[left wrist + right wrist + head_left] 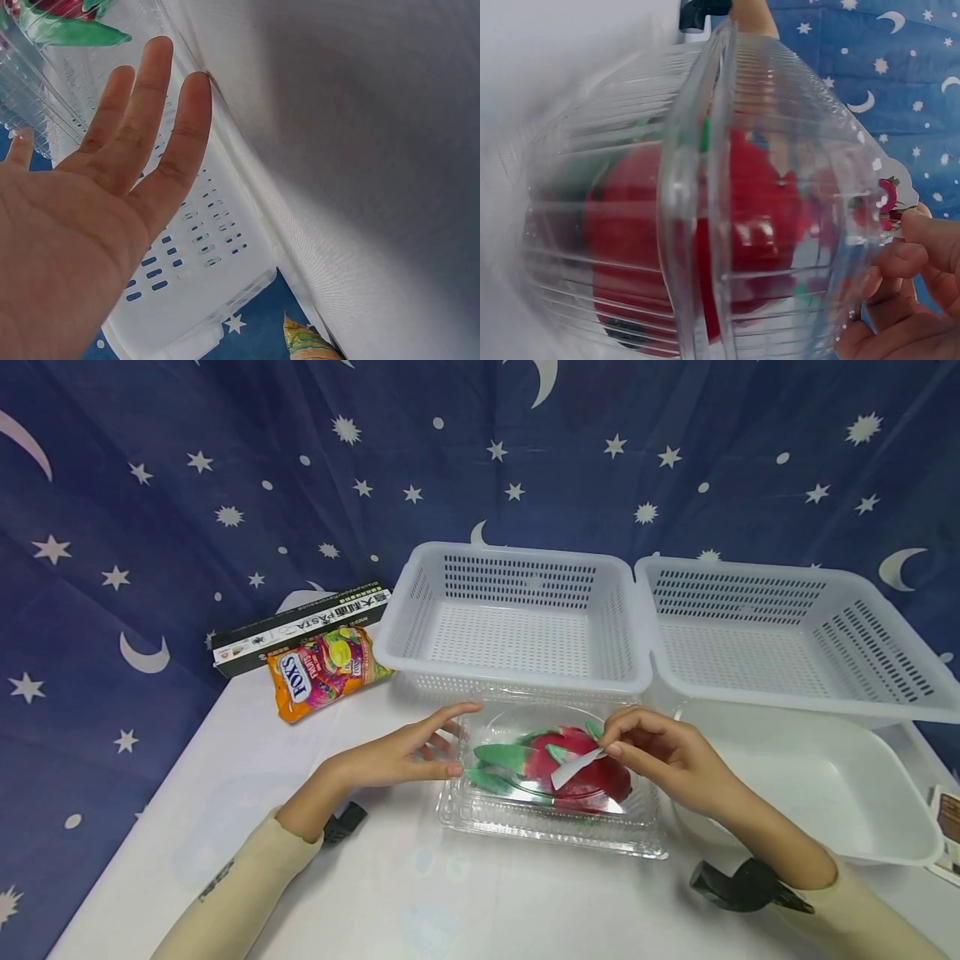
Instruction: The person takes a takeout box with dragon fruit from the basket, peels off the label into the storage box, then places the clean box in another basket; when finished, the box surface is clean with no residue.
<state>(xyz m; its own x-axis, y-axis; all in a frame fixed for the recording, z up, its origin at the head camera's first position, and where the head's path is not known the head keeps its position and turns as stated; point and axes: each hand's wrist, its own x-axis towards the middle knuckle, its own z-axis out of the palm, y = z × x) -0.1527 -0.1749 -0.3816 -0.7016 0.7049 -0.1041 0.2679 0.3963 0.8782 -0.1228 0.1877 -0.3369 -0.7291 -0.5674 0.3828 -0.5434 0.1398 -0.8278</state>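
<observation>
A clear plastic box point(555, 843) with a ridged lid holds a red fruit with green leaf tips point(570, 768). Above the lid, the right hand point(667, 760) pinches a small white sticker point(577, 767) between thumb and fingertips; the right wrist view shows a dragon fruit picture on the sticker point(891, 196), which lies against the box's top. The left hand point(408, 754) has its fingers spread at the box's left side, thumb tip and index finger close to the lid; whether they touch it, I cannot tell. In the left wrist view the left hand's fingers point(154, 112) are nearly straight.
Two white perforated baskets point(513, 672) point(795, 689) stand behind the box. A plain white tub point(817, 777) is at the right, with a card point(947, 827) beyond it. At the back left lie a black pasta box point(300, 627) and an orange candy bag point(326, 672).
</observation>
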